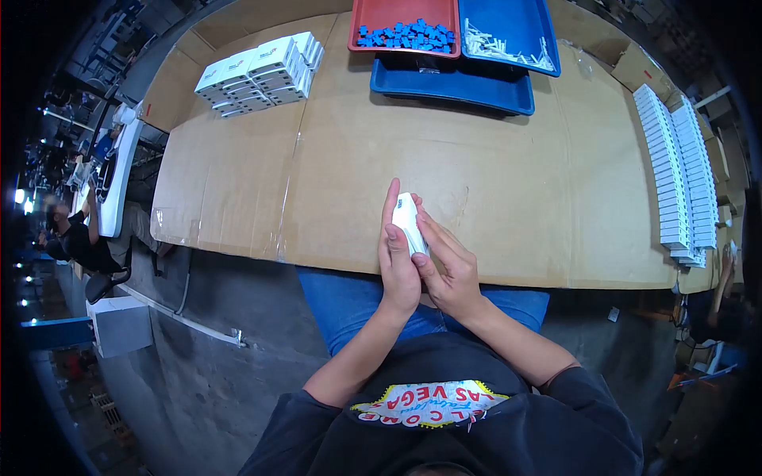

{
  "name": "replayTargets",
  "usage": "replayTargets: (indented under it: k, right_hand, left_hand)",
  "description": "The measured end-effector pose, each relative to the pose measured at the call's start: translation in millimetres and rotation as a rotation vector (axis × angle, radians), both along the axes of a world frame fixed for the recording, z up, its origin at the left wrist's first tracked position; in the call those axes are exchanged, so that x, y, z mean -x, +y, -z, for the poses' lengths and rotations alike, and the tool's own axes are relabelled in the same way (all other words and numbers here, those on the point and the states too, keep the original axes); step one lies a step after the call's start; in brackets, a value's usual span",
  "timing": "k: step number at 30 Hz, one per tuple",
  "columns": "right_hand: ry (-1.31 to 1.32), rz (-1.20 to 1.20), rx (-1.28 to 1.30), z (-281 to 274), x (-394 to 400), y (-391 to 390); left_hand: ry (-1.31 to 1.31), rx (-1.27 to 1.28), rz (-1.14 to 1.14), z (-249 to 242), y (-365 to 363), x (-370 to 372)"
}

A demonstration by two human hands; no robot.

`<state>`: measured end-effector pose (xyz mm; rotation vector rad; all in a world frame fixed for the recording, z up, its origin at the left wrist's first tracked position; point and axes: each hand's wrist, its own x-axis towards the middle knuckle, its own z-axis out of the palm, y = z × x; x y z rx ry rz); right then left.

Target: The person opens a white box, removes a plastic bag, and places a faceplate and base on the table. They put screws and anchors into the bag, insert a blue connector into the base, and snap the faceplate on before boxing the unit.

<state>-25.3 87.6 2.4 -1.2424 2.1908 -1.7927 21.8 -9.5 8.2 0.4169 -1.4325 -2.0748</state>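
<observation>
A small white box point(406, 218) with a dark mark near its top end is held upright-looking between my two hands, above the near edge of the table. My left hand point(399, 266) presses along its left side, fingers stretched and the thumb across its face. From the other side, my right hand point(451, 274) closes on its lower right part with fingers and thumb. My palms and fingers hide much of the box.
Cardboard covers the table point(349, 190). White printed boxes point(262, 71) are stacked at the back left. A red tray point(405, 49) holds blue pieces; a blue tray point(548, 47) holds white sticks. Another blue tray point(452, 87) sits in front. Rows of white boxes point(667, 170) line the right.
</observation>
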Motion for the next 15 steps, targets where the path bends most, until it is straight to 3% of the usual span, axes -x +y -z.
replayTargets:
  k: [12,15]
  right_hand:
    - [0.189,-0.001,0.015,5.0,2.4,2.9]
    - [0.125,0.000,0.014,3.5,2.1,4.5]
  left_hand:
    - [0.016,0.057,0.012,5.4,0.7,-2.6]
    - [0.038,-0.028,0.020,7.0,2.4,-2.7]
